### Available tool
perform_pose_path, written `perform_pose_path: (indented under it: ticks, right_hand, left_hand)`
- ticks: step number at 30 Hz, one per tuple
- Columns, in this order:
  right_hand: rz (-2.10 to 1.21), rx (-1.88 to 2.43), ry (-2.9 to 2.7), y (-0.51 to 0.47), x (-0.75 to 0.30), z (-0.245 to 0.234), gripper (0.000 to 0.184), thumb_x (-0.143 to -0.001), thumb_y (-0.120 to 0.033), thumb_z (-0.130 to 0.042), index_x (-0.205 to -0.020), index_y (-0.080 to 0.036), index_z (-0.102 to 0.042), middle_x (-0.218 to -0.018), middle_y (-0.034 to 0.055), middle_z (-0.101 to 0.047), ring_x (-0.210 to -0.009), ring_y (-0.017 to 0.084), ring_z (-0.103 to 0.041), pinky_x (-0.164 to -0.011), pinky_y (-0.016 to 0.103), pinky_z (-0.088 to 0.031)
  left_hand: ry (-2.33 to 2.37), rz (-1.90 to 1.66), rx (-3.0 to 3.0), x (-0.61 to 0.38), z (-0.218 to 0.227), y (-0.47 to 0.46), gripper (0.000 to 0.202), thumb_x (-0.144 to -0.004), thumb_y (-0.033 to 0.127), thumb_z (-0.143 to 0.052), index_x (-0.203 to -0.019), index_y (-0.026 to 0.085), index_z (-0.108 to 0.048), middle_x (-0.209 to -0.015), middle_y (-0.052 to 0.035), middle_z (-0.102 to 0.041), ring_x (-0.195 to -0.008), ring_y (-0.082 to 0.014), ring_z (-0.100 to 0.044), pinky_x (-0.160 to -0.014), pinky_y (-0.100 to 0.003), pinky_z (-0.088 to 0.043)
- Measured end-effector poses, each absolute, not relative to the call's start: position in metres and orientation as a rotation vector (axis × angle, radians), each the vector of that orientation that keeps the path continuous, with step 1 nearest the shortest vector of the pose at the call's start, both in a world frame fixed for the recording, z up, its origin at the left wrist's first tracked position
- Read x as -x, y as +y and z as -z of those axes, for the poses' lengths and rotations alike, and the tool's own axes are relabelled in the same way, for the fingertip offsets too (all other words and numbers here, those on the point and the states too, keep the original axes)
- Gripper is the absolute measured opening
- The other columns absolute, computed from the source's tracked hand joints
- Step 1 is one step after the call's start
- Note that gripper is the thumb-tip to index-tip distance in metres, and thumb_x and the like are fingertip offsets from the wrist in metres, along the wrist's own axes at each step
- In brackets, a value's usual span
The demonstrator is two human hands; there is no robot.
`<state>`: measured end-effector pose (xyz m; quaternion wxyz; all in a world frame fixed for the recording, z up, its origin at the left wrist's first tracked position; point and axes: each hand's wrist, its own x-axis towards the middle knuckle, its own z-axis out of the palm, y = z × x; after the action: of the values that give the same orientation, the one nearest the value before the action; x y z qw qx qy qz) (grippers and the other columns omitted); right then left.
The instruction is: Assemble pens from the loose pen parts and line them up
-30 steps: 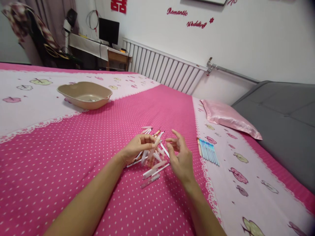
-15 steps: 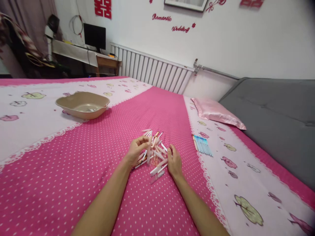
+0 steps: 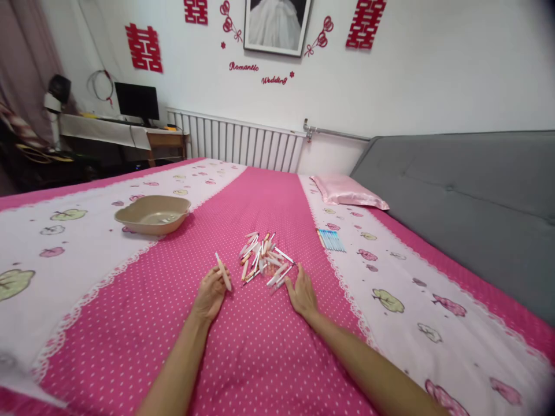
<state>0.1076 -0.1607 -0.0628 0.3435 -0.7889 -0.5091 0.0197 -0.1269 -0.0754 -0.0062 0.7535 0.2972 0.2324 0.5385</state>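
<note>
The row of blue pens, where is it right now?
The row of blue pens lies on the bedspread's pale strip, right of the pink pen pile, beyond the right hand.

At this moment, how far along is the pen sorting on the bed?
Done: a neat row of blue pens lies by the pink pillow. In hand: the left hand has one pale pen in its grip; the right hand rests open at the pile's edge. Left: the jumbled pile of pens remains unsorted.

A beige basin is set on the polka-dot bedspread, blue pens are laid near a pink pillow, a radiator is mounted behind.
</note>
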Motion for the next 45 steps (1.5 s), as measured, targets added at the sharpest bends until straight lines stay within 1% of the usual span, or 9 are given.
perform_pose_path:
  ticks: [2, 5, 11, 15, 22, 26, 32, 39, 45]
  right_hand:
    - [-0.026, 2.102, -1.347, -0.163, -0.103, 0.060, 0.070, -0.090, -0.047, -0.030, -0.141, 0.001, -0.025, -0.143, 0.0235, -0.035, -0.133, 0.030, -0.034, -0.107, 0.042, -0.028]
    - [-0.003, 2.162, -1.374, -0.164, -0.101, 0.058, 0.070, -0.091, -0.049, -0.028, -0.141, 0.001, -0.025, -0.144, 0.0229, -0.034, -0.133, 0.031, -0.032, -0.108, 0.042, -0.026]
    - [0.074, 2.228, -1.379, -0.160, -0.103, 0.065, 0.071, -0.091, -0.051, -0.027, -0.142, -0.002, -0.023, -0.146, 0.0200, -0.031, -0.134, 0.029, -0.029, -0.109, 0.040, -0.024]
    - [0.079, 2.259, -1.372, -0.159, -0.105, 0.066, 0.072, -0.090, -0.055, -0.025, -0.142, -0.005, -0.025, -0.143, 0.0187, -0.037, -0.132, 0.028, -0.033, -0.107, 0.040, -0.025]
    - [0.098, 2.237, -1.423, -0.161, -0.102, 0.058, 0.067, -0.092, -0.052, -0.024, -0.140, -0.005, -0.031, -0.138, 0.0166, -0.044, -0.128, 0.027, -0.038, -0.105, 0.038, -0.028]
    - [0.082, 2.223, -1.457, -0.162, -0.100, 0.055, 0.065, -0.092, -0.050, -0.026, -0.140, -0.007, -0.031, -0.138, 0.0157, -0.046, -0.127, 0.025, -0.039, -0.104, 0.037, -0.029]
    - [0.065, 2.204, -1.455, -0.162, -0.100, 0.053, 0.066, -0.092, -0.051, -0.026, -0.140, -0.006, -0.032, -0.140, 0.0153, -0.043, -0.129, 0.026, -0.037, -0.106, 0.039, -0.027]
    - [0.022, 2.199, -1.437, -0.161, -0.100, 0.053, 0.067, -0.092, -0.053, -0.023, -0.141, -0.008, -0.030, -0.141, 0.0145, -0.042, -0.129, 0.027, -0.037, -0.107, 0.038, -0.027]
    - [0.044, 2.185, -1.451, -0.158, -0.103, 0.060, 0.066, -0.092, -0.052, -0.023, -0.141, -0.008, -0.030, -0.138, 0.0145, -0.045, -0.127, 0.026, -0.039, -0.106, 0.037, -0.027]
  left_hand:
    - [0.511, -1.151, -0.636, 0.136, 0.010, -0.083, 0.019, -0.064, 0.010, -0.070, -0.080, 0.015, -0.061, -0.067, 0.0017, -0.065, -0.060, -0.0086, -0.062, -0.059, -0.017, -0.053]
    - [0.524, -1.106, -0.634, 0.143, 0.016, -0.090, 0.020, -0.064, 0.010, -0.071, -0.081, 0.013, -0.061, -0.068, -0.0002, -0.065, -0.060, -0.0094, -0.061, -0.058, -0.018, -0.053]
    - [0.518, -1.121, -0.587, 0.142, 0.024, -0.089, 0.019, -0.063, 0.012, -0.071, -0.079, 0.013, -0.061, -0.068, 0.0002, -0.064, -0.059, -0.0080, -0.060, -0.054, -0.016, -0.051]
    - [0.512, -1.117, -0.567, 0.140, 0.026, -0.086, 0.019, -0.063, 0.011, -0.070, -0.080, 0.012, -0.062, -0.070, -0.0010, -0.064, -0.060, -0.0086, -0.060, -0.053, -0.016, -0.051]
    - [0.543, -1.115, -0.567, 0.139, 0.028, -0.087, 0.017, -0.065, 0.010, -0.069, -0.080, 0.011, -0.062, -0.069, -0.0015, -0.063, -0.059, -0.0092, -0.059, -0.053, -0.017, -0.051]
    - [0.579, -1.122, -0.572, 0.137, 0.028, -0.086, 0.013, -0.068, 0.008, -0.066, -0.080, 0.010, -0.062, -0.067, -0.0021, -0.063, -0.058, -0.0097, -0.060, -0.053, -0.017, -0.051]
    - [0.656, -1.121, -0.585, 0.131, 0.027, -0.080, 0.006, -0.072, 0.004, -0.060, -0.075, 0.009, -0.061, -0.063, -0.0028, -0.061, -0.054, -0.0098, -0.059, -0.051, -0.018, -0.051]
    - [0.718, -1.130, -0.582, 0.128, 0.023, -0.079, 0.009, -0.075, 0.003, -0.054, -0.072, 0.009, -0.060, -0.061, -0.0024, -0.059, -0.052, -0.0093, -0.058, -0.050, -0.017, -0.051]
    - [0.734, -1.169, -0.558, 0.125, 0.019, -0.081, 0.013, -0.075, 0.003, -0.049, -0.069, 0.011, -0.058, -0.060, -0.0013, -0.057, -0.050, -0.0075, -0.055, -0.049, -0.016, -0.049]
